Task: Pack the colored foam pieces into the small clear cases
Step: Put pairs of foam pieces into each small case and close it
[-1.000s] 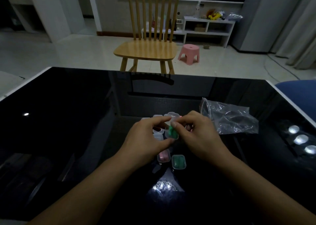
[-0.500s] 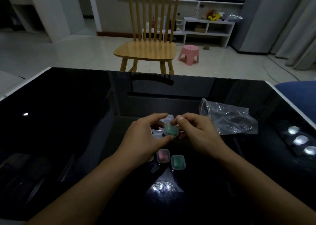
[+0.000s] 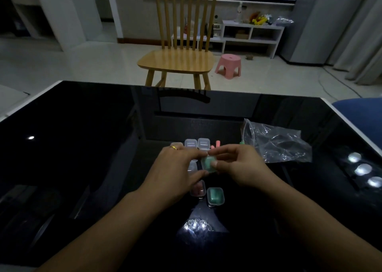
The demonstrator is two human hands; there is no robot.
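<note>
Both grips, left hand [image 3: 175, 168] and right hand [image 3: 237, 164], pinch one green-filled case [image 3: 207, 164] (lid state unclear).

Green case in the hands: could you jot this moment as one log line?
both hands: left hand and right hand hold green-filled case above table | done: pink case, green case | loose: pink pieces

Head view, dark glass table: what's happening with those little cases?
A person's left hand and right hand together hold a small clear case with green foam inside above the glossy black table. Nearer the person sit a case with pink foam and another with green foam. Two empty clear cases, loose pink foam pieces and a crumpled clear plastic bag lie beyond.
</note>
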